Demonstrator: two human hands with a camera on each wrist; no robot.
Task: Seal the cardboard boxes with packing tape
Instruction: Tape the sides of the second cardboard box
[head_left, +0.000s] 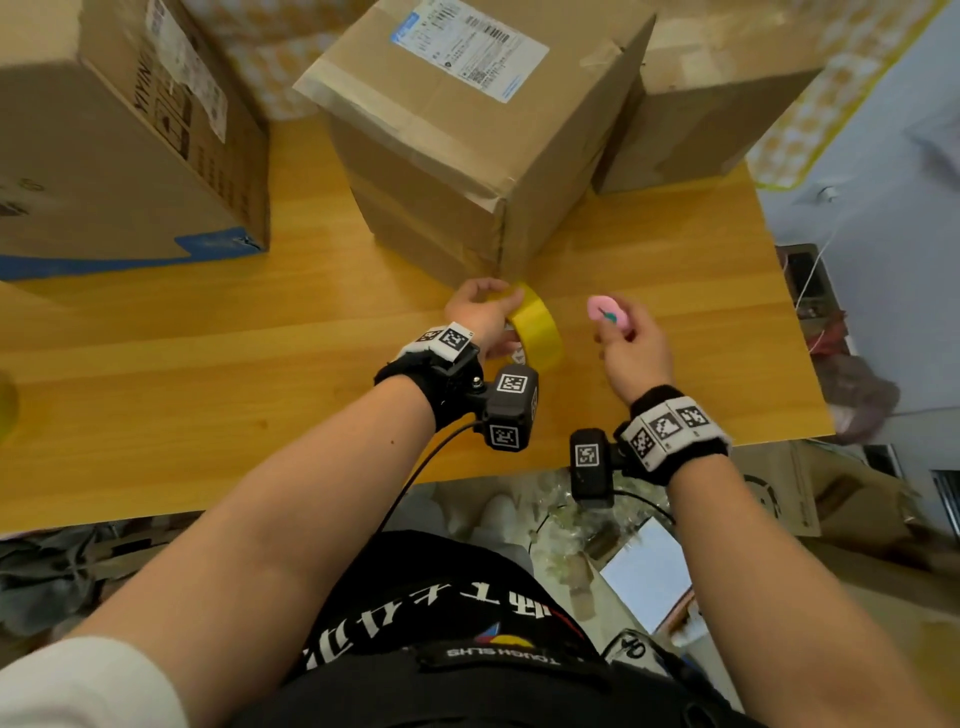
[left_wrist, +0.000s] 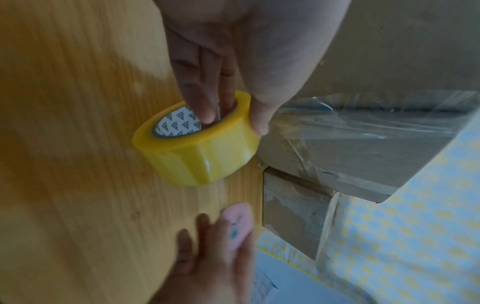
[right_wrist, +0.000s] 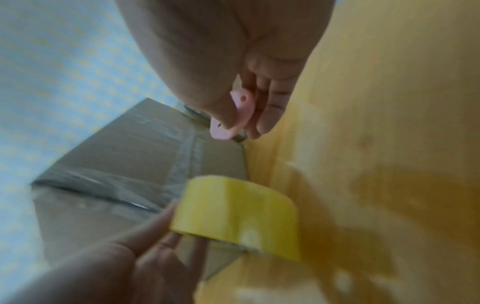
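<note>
- Tape roll (head_left: 537, 327), yellow, is up off the bench (head_left: 208, 364) in the left hand (head_left: 480, 314), right at the near bottom corner of the middle cardboard box (head_left: 452, 156).
- Left wrist view shows the hold: fingers (left_wrist: 197, 86) reach down inside the roll's patterned core, thumb presses the outer yellow band from the box side, so the roll is clamped between them.
- Just right of the roll, the right hand (head_left: 631, 351) has its fingers curled round a small pink cutter (head_left: 605, 310), thumb pinning it; the cutter and roll are close but apart.
- Middle box carries a white shipping label on top and clear tape already running along its near top edge and corner.
- A bigger box (head_left: 119, 145) with a blue stripe sits far left, another box (head_left: 696, 119) tucked behind on the right.
</note>
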